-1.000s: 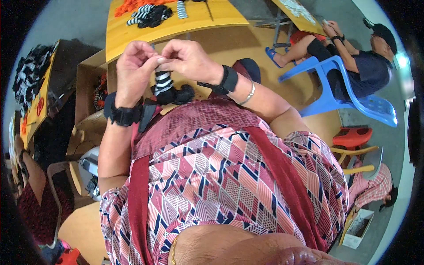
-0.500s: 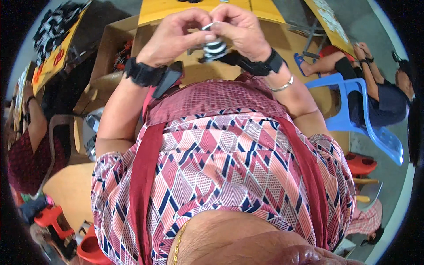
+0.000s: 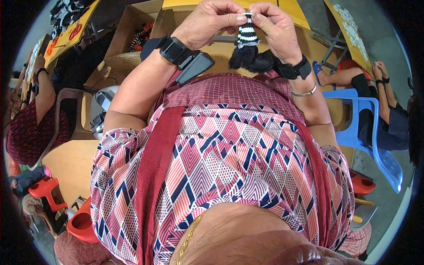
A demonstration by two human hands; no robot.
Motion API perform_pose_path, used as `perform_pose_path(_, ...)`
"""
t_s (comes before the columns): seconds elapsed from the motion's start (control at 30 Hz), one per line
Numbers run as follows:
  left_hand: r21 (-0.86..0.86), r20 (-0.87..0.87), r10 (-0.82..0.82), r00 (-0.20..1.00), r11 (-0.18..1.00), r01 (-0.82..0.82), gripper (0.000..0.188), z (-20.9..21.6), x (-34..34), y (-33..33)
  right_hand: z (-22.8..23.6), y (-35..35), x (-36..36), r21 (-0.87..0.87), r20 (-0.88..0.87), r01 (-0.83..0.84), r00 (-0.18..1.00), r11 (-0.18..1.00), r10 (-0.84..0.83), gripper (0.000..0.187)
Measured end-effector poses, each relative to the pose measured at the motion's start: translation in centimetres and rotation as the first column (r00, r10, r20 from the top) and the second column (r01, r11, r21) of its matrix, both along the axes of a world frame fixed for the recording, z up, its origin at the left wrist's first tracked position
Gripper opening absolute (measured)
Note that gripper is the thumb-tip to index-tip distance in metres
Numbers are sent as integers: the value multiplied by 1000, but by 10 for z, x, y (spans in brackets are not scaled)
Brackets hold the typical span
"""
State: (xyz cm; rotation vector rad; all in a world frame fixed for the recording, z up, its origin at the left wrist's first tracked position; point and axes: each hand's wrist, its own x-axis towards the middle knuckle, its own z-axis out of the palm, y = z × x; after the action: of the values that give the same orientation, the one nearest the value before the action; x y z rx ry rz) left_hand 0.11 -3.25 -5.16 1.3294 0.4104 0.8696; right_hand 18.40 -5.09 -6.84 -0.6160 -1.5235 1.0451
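Nearest, one maroon apron (image 3: 229, 95) crosses the middle of the frame. At top centre, the left hand (image 3: 216, 22) and right hand (image 3: 274, 33) each have a narrow, pinching grip on the upper edge of one black-and-white striped knitted sock (image 3: 248, 35). Its fuzzy black foot (image 3: 244, 59) hangs toward one of two black wrist straps (image 3: 174, 51), which hides where the foot ends. Beyond stand one blue plastic chair (image 3: 375, 119) at right, two red stools (image 3: 46, 190) at lower left, and a cardboard box (image 3: 115, 39) at upper left. Three yellow benches (image 3: 292, 15) line the top; the hands partly block the central one.
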Motion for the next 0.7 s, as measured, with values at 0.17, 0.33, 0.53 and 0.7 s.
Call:
perform_pose_path(0.17, -115, 100, 19, 995, 993, -8, 7, 4, 3, 1, 15, -10, -12, -272, -171, -141, 980, 952, 96, 23)
perform_pose_path(0.33, 31, 60, 202, 978, 978, -204, 6, 2, 7, 3, 2, -4, -8, -243, -205, -66, 979, 968, 15, 18)
perform_pose_path(0.53, -27, 63, 252, 966, 968, -251, 6, 3, 8, 1, 4, -2, -7, -245, -252, -132, 965, 960, 68, 15)
perform_pose_path(0.7, -32, -31, 186, 982, 982, -187, 9, -1, -1, 13, 16, 0, 2, -259, 30, -293, 950, 920, 311, 13)
